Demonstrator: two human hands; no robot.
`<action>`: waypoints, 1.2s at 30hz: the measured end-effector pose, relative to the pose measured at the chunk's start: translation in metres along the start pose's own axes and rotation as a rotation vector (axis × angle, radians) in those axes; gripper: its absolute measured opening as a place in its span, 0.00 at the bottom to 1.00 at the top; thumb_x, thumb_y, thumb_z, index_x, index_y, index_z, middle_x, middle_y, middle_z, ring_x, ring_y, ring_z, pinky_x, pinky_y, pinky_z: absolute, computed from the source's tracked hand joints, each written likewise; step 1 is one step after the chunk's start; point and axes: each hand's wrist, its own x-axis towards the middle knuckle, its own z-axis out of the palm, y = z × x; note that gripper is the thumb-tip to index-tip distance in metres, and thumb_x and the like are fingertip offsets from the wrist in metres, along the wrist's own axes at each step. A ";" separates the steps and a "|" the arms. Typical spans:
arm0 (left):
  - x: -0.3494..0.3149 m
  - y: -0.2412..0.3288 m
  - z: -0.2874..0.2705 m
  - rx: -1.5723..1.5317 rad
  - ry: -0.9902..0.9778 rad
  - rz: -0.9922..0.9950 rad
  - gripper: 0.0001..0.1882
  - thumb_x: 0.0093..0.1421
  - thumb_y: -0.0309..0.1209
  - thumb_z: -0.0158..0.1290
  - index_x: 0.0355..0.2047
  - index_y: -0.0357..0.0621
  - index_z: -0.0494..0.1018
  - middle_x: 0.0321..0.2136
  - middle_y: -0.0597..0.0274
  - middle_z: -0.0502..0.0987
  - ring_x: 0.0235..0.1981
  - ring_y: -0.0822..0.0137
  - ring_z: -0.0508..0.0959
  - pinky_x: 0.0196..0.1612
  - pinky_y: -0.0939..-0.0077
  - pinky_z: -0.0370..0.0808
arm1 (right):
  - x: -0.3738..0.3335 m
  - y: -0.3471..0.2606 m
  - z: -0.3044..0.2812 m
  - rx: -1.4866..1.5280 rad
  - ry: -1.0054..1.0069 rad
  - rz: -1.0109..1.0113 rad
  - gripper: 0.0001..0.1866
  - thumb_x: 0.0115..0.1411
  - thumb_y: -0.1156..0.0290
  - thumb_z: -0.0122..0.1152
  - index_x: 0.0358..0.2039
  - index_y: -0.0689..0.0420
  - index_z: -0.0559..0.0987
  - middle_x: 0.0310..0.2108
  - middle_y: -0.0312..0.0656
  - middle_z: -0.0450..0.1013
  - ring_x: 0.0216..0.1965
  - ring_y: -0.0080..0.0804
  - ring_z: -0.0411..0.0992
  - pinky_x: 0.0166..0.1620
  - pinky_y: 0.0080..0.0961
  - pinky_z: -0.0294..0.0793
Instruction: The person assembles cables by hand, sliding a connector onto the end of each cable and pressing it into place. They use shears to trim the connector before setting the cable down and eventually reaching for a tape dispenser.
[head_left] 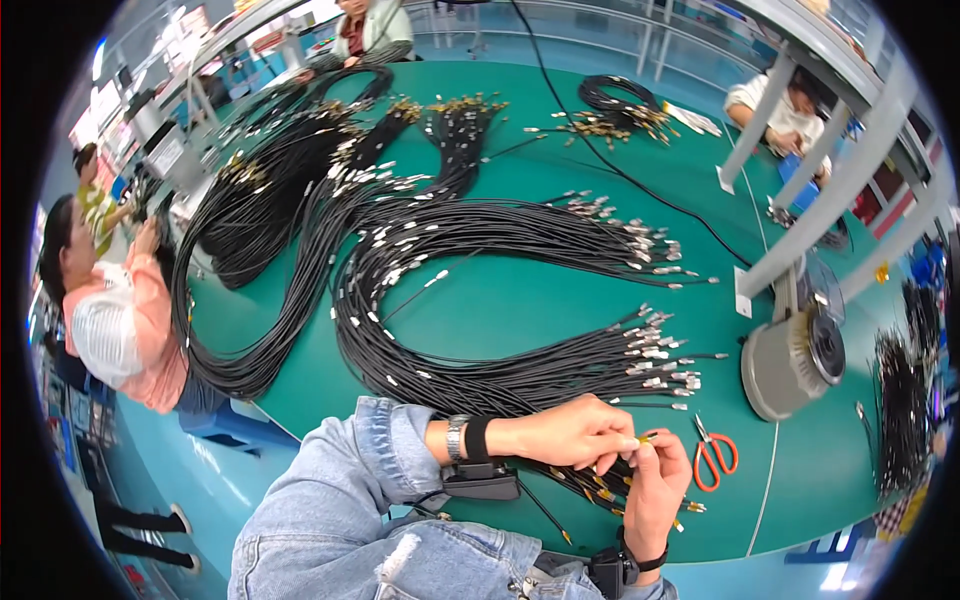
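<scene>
My left hand [575,435] reaches in from the left with its fingers pinched together. Its fingertips meet those of my right hand [660,487], also closed in a pinch. Between them shows a small gold-coloured cable connector [647,438], mostly covered by the fingers. Below the hands lies a bunch of black cables with gold ends [600,490], partly hidden by my arms. A pair of scissors with red-orange handles [716,460] rests just right of my right hand. Beyond my left hand a long curved bundle of black cables [480,375] ends in silver connectors.
More black cable bundles [265,205] cover the far left of the green table [500,305]. A grey machine [790,365] and metal frame posts [830,200] stand at the right. A coil of cables [615,100] lies at the back. Other people sit around the table.
</scene>
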 end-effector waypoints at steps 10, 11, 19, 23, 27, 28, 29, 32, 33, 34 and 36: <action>0.003 -0.010 -0.007 -0.092 -0.096 0.047 0.16 0.66 0.36 0.41 0.30 0.36 0.71 0.17 0.65 0.75 0.12 0.80 0.68 0.17 0.85 0.65 | 0.007 0.000 0.003 0.024 -0.056 -0.033 0.03 0.57 0.81 0.55 0.33 0.65 0.72 0.30 0.39 0.68 0.29 0.22 0.65 0.34 0.18 0.65; 0.003 -0.012 -0.008 -0.138 -0.121 0.045 0.16 0.66 0.36 0.41 0.30 0.36 0.71 0.17 0.65 0.75 0.12 0.80 0.68 0.17 0.85 0.65 | 0.007 -0.001 0.002 0.000 -0.068 -0.051 0.04 0.57 0.81 0.55 0.33 0.65 0.72 0.31 0.39 0.68 0.29 0.22 0.64 0.35 0.18 0.65; 0.003 -0.013 -0.010 -0.211 -0.138 0.071 0.17 0.66 0.37 0.41 0.27 0.36 0.70 0.15 0.63 0.75 0.11 0.80 0.69 0.16 0.86 0.64 | 0.006 -0.011 0.012 0.063 -0.063 -0.017 0.04 0.60 0.77 0.54 0.34 0.64 0.73 0.30 0.37 0.68 0.30 0.23 0.65 0.36 0.18 0.65; 0.003 -0.011 -0.007 -0.131 -0.137 0.059 0.17 0.66 0.37 0.41 0.28 0.36 0.70 0.17 0.64 0.75 0.11 0.80 0.68 0.17 0.85 0.65 | 0.002 -0.011 0.014 0.001 -0.014 -0.062 0.03 0.58 0.80 0.53 0.32 0.65 0.74 0.29 0.37 0.68 0.29 0.22 0.65 0.35 0.17 0.65; 0.004 -0.011 -0.006 -0.126 -0.154 0.016 0.17 0.66 0.37 0.41 0.29 0.37 0.71 0.17 0.64 0.75 0.12 0.80 0.68 0.18 0.85 0.65 | 0.005 -0.008 0.006 -0.124 -0.047 -0.085 0.02 0.57 0.82 0.52 0.30 0.66 0.74 0.28 0.37 0.68 0.29 0.21 0.65 0.35 0.16 0.65; 0.003 -0.011 -0.007 -0.136 -0.156 -0.003 0.17 0.66 0.37 0.41 0.29 0.37 0.71 0.17 0.64 0.75 0.12 0.80 0.68 0.18 0.85 0.65 | 0.005 -0.007 0.003 -0.160 -0.071 -0.077 0.02 0.57 0.82 0.52 0.30 0.66 0.74 0.28 0.37 0.68 0.29 0.21 0.65 0.35 0.16 0.65; 0.003 -0.011 -0.007 -0.141 -0.180 -0.002 0.17 0.66 0.37 0.41 0.29 0.37 0.71 0.17 0.64 0.75 0.12 0.80 0.68 0.18 0.85 0.65 | 0.005 -0.007 0.002 -0.167 -0.048 -0.081 0.02 0.57 0.82 0.52 0.30 0.66 0.74 0.28 0.37 0.68 0.29 0.21 0.65 0.35 0.16 0.65; 0.000 -0.012 -0.009 -0.147 -0.174 -0.019 0.16 0.67 0.37 0.41 0.30 0.37 0.71 0.17 0.64 0.75 0.13 0.81 0.68 0.18 0.85 0.65 | 0.005 -0.005 0.006 -0.170 -0.105 -0.088 0.02 0.59 0.80 0.52 0.30 0.64 0.73 0.29 0.37 0.67 0.29 0.21 0.65 0.35 0.17 0.64; 0.000 -0.012 -0.010 -0.151 -0.198 -0.018 0.16 0.67 0.37 0.41 0.30 0.37 0.71 0.17 0.64 0.75 0.13 0.81 0.68 0.18 0.85 0.65 | 0.005 -0.003 0.006 -0.177 -0.081 -0.093 0.02 0.59 0.80 0.52 0.30 0.64 0.73 0.29 0.37 0.67 0.29 0.21 0.65 0.35 0.17 0.64; 0.002 -0.012 -0.009 -0.138 -0.177 -0.019 0.16 0.67 0.36 0.41 0.29 0.37 0.71 0.17 0.64 0.75 0.13 0.80 0.68 0.17 0.84 0.65 | 0.006 -0.001 0.004 -0.150 -0.088 -0.075 0.01 0.58 0.81 0.52 0.31 0.65 0.73 0.28 0.36 0.68 0.30 0.21 0.65 0.36 0.16 0.65; 0.007 -0.012 -0.006 -0.116 -0.146 -0.023 0.15 0.66 0.35 0.42 0.29 0.37 0.71 0.17 0.64 0.75 0.12 0.80 0.68 0.17 0.84 0.65 | 0.006 -0.002 -0.002 -0.096 -0.090 -0.044 0.03 0.57 0.82 0.53 0.32 0.65 0.74 0.28 0.35 0.68 0.31 0.20 0.67 0.37 0.16 0.67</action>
